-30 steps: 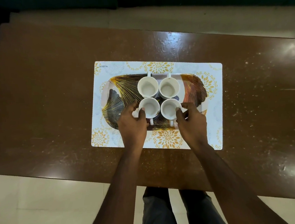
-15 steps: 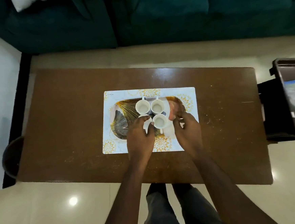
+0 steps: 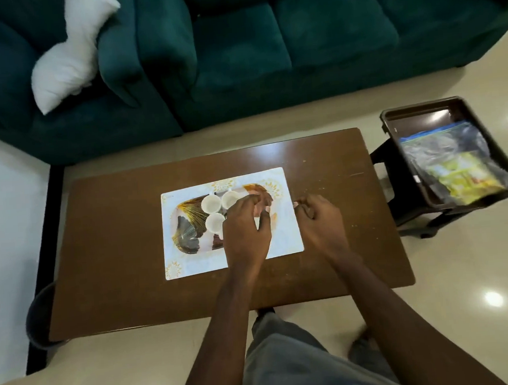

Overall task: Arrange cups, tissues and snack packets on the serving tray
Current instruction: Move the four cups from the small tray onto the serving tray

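We saw the serving tray (image 3: 189,237) lying on a white mat (image 3: 283,238) near the middle of the brown table (image 3: 124,263). Three white cups (image 3: 212,203) showed on the tray, close together near its far edge. A fourth cup may have been hidden under the left hand (image 3: 245,232), but we could not tell. That hand hung over the right part of the tray with its fingers (image 3: 260,205) curled down; we could not tell if its grip held anything. The right hand (image 3: 320,220) was at the right edge of the mat, fingers curled in a narrow grip, and we saw nothing in it. Past the right edge of the table stood a dark bin (image 3: 393,120) with snack packets (image 3: 458,173) in it. A green sofa (image 3: 295,37) with a white pillow (image 3: 68,55) stood behind the far edge of the table.
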